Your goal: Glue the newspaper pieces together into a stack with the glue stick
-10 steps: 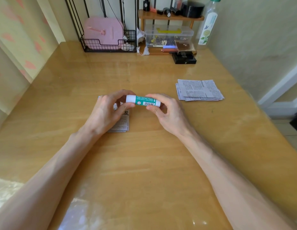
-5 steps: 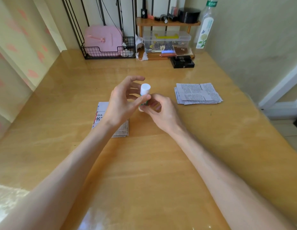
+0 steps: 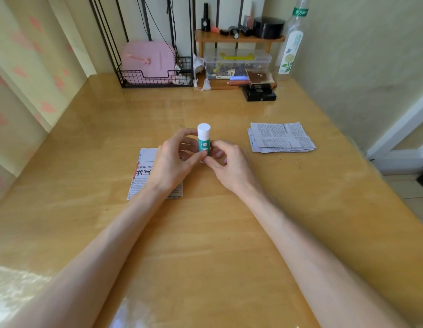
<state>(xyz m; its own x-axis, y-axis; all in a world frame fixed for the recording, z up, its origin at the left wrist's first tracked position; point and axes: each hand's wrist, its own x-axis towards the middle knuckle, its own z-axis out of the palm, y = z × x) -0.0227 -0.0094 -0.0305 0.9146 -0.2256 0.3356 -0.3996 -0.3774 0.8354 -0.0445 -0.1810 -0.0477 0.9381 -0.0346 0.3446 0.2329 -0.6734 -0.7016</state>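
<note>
Green glue stick with white cap (image 3: 203, 140) upright, both my hands on it, above the glossy wooden counter (image 3: 205, 233).

Left hand (image 3: 172, 162): fingers pinched on the stick's body just under the cap, thumb at the lower barrel. Right hand (image 3: 229, 163): fingers closed around the stick's base, thumb and forefinger on the bottom end. Cap is on. Can't tell if the base touches the counter; my fingers hide it. Printed newspaper piece with bold black characters (image 3: 144, 176) lies flat under my left hand and wrist, partly covered. Loose pile of cut grey newspaper pieces (image 3: 280, 138) sits well apart to the right, edges fanned, untouched.
</note>
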